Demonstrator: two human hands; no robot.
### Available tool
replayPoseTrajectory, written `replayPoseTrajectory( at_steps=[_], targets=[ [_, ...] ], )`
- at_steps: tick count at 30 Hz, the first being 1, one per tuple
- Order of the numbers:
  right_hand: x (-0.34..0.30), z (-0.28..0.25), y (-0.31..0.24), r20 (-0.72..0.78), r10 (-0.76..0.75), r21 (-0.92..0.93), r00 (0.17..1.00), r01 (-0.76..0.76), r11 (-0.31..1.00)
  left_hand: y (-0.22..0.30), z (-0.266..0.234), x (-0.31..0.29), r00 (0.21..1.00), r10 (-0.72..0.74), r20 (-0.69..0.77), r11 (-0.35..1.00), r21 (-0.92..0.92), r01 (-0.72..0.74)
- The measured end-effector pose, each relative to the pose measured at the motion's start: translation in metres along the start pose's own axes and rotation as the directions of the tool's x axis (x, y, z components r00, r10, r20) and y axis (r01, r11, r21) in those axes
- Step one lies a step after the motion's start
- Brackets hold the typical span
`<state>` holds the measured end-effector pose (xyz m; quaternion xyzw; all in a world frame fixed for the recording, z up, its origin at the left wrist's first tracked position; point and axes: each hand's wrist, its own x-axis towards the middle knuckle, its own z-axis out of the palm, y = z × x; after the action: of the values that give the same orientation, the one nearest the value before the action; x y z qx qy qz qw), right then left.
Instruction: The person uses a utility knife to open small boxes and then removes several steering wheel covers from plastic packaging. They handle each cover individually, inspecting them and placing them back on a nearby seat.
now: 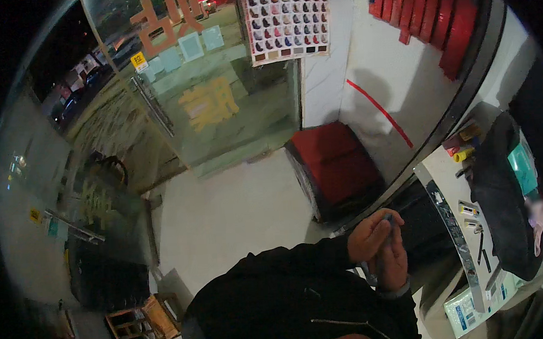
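Both hands meet in front of my body, close to the desk's near edge. My left hand point(366, 237) comes from the left in a dark sleeve, its fingers curled and pressed towards the other palm. Against it lies my right hand point(394, 262), fingers pointing up and closed together. A bit of something grey-blue point(389, 218) shows between the fingertips; it is too small and dark to name. Most of what lies between the palms is hidden.
On my right stands a white desk point(431, 172) with a black garment point(500, 200), a teal packet point(522, 165), small tools and a pale package point(469, 309). Ahead are a red-topped stool point(335, 160) and glass doors point(219, 111). A wooden chair point(159, 319) stands lower left.
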<state>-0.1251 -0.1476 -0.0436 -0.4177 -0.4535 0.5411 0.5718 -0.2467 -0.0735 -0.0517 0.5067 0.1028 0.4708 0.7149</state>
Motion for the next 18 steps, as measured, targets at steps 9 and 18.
replayPoseTrajectory(
  at_steps=[9, 18],
  targets=[
    [0.008, 0.009, 0.001, 0.032, -0.083, -0.118, 0.996, 0.087, 0.989, 0.009, -0.007, -0.004, 0.998, 0.066, -0.024, 0.969, 0.240, -0.059],
    [-0.004, -0.016, -0.020, 0.001, -0.048, -0.444, 0.999, 0.044, 0.895, -0.006, 0.025, 0.000, 0.983, 0.030, -0.180, 0.982, 0.191, 0.005]
  ],
)
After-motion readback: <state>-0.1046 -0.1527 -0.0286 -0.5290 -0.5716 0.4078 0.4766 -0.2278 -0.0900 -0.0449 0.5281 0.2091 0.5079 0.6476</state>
